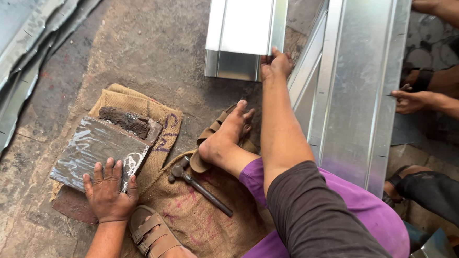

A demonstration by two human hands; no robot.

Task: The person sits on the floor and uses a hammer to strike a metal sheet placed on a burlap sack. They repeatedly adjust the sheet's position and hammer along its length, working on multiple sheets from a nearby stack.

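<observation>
Left hand flat, open on metal block; right hand apparently gripping channel, fingertips hidden.

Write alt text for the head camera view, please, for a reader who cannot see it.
Seen from above, a person seated on burlap sacking grips the corner of a folded sheet-metal channel with the right hand, while the left hand rests flat on a worn metal block. A hammer lies between.
</observation>
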